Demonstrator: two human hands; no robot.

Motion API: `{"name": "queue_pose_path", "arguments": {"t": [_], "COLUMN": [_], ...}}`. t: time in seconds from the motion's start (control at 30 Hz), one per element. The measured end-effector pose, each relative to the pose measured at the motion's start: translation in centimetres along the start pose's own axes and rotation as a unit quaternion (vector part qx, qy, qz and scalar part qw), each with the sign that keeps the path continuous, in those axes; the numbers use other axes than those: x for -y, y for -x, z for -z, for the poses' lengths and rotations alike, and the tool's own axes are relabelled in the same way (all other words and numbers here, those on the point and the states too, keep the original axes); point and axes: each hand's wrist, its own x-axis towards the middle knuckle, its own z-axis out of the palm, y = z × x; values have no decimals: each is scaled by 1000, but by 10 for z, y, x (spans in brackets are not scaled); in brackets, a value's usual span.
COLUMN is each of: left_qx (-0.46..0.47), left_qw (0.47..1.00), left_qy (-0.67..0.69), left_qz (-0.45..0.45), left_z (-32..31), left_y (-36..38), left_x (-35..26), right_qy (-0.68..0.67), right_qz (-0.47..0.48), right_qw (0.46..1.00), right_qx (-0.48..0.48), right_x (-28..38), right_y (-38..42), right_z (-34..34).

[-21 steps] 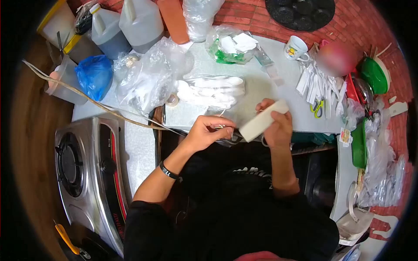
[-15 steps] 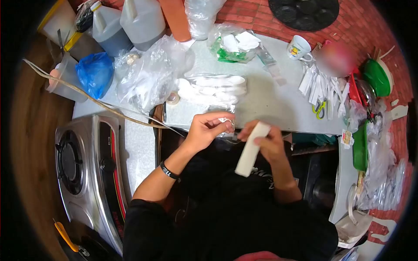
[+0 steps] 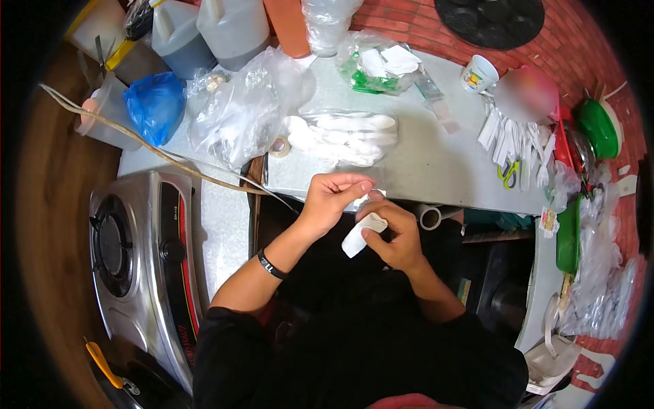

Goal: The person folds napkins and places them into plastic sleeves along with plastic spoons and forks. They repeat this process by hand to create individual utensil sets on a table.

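White plastic spoons (image 3: 340, 140) lie in a clear plastic bag (image 3: 381, 176) on the table, its loose end reaching toward me. My left hand (image 3: 327, 204) is closed in a pinch on what looks like that end, with a wristband on the wrist. Close beside it, my right hand (image 3: 395, 235) grips a folded white strip (image 3: 361, 235), paper-like, curled over between thumb and palm. Its fingertips meet the left ones near the bag's edge; exactly what they touch is hidden.
A gas stove (image 3: 139, 252) stands at left. Jugs (image 3: 235, 34), a blue bag (image 3: 155, 108) and crumpled plastic (image 3: 238, 109) sit at the back left. At right are a mug (image 3: 479, 73), wrapped white strips (image 3: 521, 146) and scissors (image 3: 508, 175). A roll (image 3: 430, 217) shows below the table edge.
My right hand has moved left, up to my left hand. The white strip it holds has turned and now looks shorter and folded over. The view has shifted slightly.
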Motion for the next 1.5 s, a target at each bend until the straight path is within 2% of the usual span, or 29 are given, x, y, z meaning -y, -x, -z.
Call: {"name": "queue_pose_path", "arguments": {"t": [0.07,0.13,0.2,0.27,0.37,0.5,0.6,0.7,0.9,1.2,1.3,1.5], "left_qx": [-5,-3,7,4,7,12,15,19,31,40,42,39], "left_qw": [1000,999,998,996,993,984,978,973,971,967,967,967], "left_qy": [-23,-40,-53,-73,-112,-158,-187,-213,-219,-235,-240,-242], "left_qz": [-16,-31,-45,-43,-48,-77,-87,-91,-89,-85,-74,-72], "left_z": [2,3,0,-3,-6,-8,-11,-14,-14,-14,-13,-11], "left_y": [-1,-1,1,2,5,6,8,10,10,10,10,9], "left_x": [-1,-3,-7,-7,-6,-5,-9,-10,-9,-10,-11,-8], "right_qy": [20,-17,-104,-100,-109,-39,154,260,363,445,485,451], "right_qz": [48,-19,-27,-8,-72,-156,-42,93,113,152,143,137], "right_qw": [997,993,990,989,990,983,968,934,874,832,802,815], "right_qx": [-50,-114,-95,-112,-55,85,194,227,302,295,318,337], "right_x": [-2,5,12,18,31,57,81,78,88,97,96,94], "right_y": [2,8,8,-2,-20,-41,-63,-77,-90,-99,-102,-105], "right_z": [2,14,34,50,77,89,87,85,79,74,74,74]}}
